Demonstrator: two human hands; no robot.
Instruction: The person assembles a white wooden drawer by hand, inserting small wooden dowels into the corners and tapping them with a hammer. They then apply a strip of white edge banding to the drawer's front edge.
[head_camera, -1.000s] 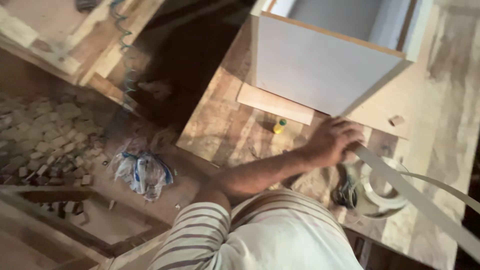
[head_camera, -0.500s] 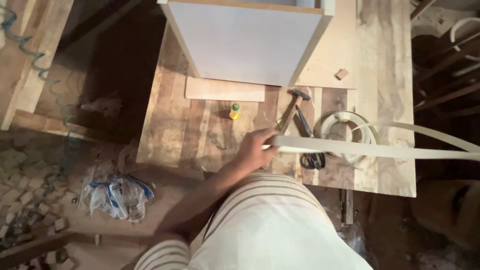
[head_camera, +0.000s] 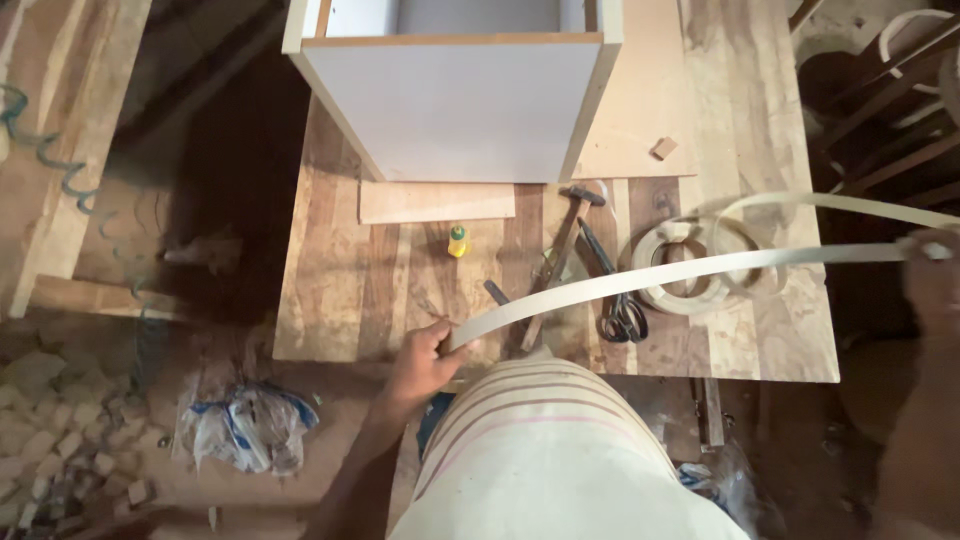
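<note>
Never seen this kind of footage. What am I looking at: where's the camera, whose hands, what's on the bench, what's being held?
There is no machine here: a person works with bare hands, and the single camera sits on their head, looking straight down.

The left hand pinches one end of a long pale edge strip. The strip runs to the right hand, which is blurred at the frame edge and seems to hold the other end.

On the wooden workbench stand a white cabinet box, a hammer, scissors, a small yellow bottle, a coil of the same strip and a small wood block. A crumpled plastic bag lies on the floor to the left.
</note>
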